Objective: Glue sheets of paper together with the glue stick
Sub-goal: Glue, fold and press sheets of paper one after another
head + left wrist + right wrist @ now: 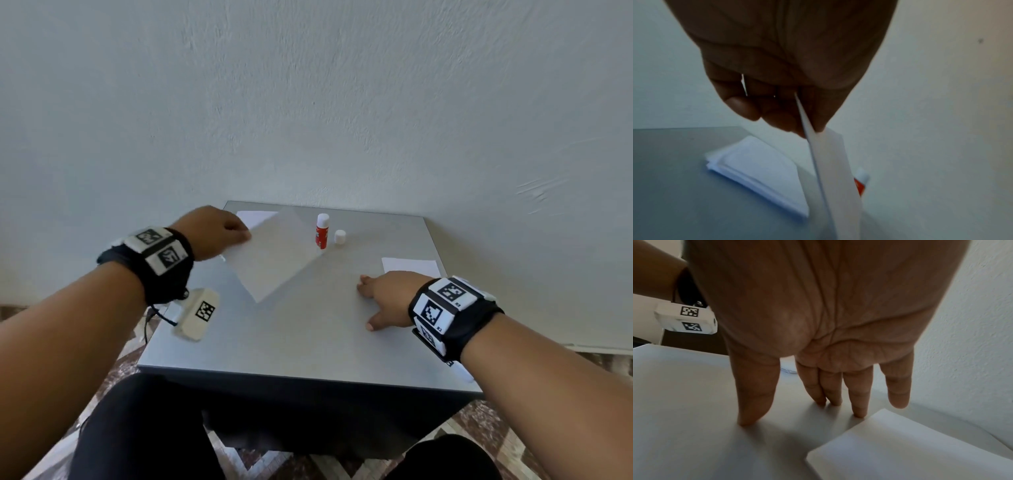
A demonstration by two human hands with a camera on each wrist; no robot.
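My left hand [222, 233] pinches the corner of a white paper sheet [274, 253] and holds it lifted and tilted above the grey table [274, 342]; in the left wrist view the sheet [830, 170] runs down from between thumb and fingers [777, 113]. Under it, at the back left, lies a small stack of white sheets [255, 217] [756, 172]. A red glue stick [322, 231] [860, 183] stands uncapped at the back, its white cap [339, 237] beside it. My right hand [380, 294] rests on the tabletop with straight fingers [754, 402], holding nothing.
Another white paper stack [409, 267] [910, 447] lies at the right, just beyond my right hand. A pale wall [342, 102] stands right behind the table. My knees in dark trousers [144, 428] are below the front edge.
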